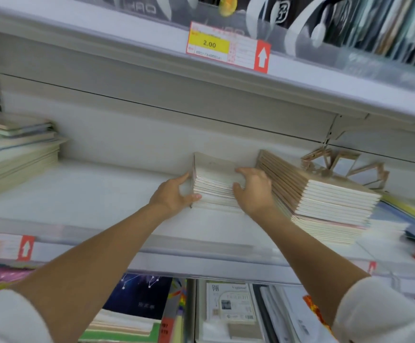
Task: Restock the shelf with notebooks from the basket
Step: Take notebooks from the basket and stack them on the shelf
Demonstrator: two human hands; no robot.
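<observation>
A stack of pale notebooks [214,180] lies flat on the white middle shelf [90,194]. My left hand [174,194] grips the stack's left front corner, thumb on the side and fingers curled along the front edge. My right hand [253,191] holds the stack's right side, fingers over the top and thumb against the front. Right beside it sits a taller stack of brown-covered notebooks [325,196], touching my right wrist. The basket is out of view.
More notebooks are piled at the shelf's far left [16,149]. Wooden clips [345,167] lie behind the brown stack. A yellow 2.00 price tag [209,44] hangs on the shelf above. Books fill the shelf below [228,308].
</observation>
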